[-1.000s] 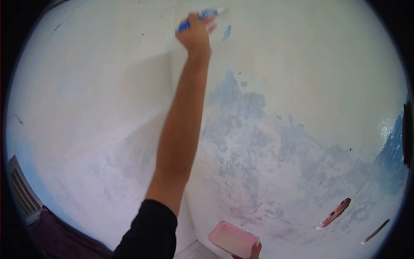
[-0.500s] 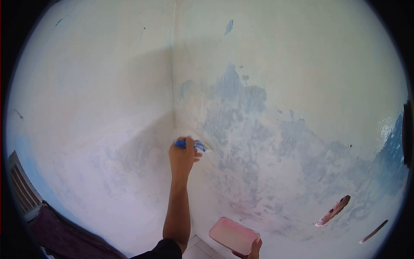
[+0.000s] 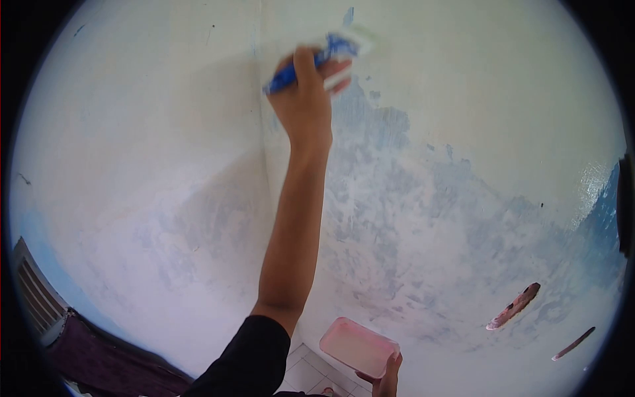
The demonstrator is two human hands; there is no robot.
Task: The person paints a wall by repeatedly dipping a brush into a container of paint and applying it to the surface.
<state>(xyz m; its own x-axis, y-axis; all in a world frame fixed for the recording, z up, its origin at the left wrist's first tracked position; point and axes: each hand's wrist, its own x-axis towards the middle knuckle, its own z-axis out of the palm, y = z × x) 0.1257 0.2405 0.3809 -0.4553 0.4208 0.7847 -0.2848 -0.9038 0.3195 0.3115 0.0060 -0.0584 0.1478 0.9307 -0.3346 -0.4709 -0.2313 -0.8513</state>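
Note:
My left hand (image 3: 307,89) is raised high near the wall corner, its fingers closed round the blue handle of a paintbrush (image 3: 284,78). The brush tilts up to the right, and its pale bristle end is smeared by motion at the right-hand wall; firm contact cannot be made out. Low in the view, my right hand (image 3: 390,376) grips the right end of a pink rectangular tub (image 3: 340,325). Pale, whitish material lies inside the tub. Much of my right hand is cut off by the lower edge of the picture.
The right-hand wall (image 3: 476,126) has patchy blue-grey and whitish areas below cream paint. Two reddish grooves, one wide (image 3: 514,308) and one narrow (image 3: 574,344), cut into it. At lower left are a slatted vent (image 3: 32,284) and dark purple cloth (image 3: 99,360). Floor tiles (image 3: 305,367) show below.
My left hand has moved up and slightly right with the paintbrush, from mid-corner to high on the right-hand wall. The tub in my right hand has shifted slightly upward in view.

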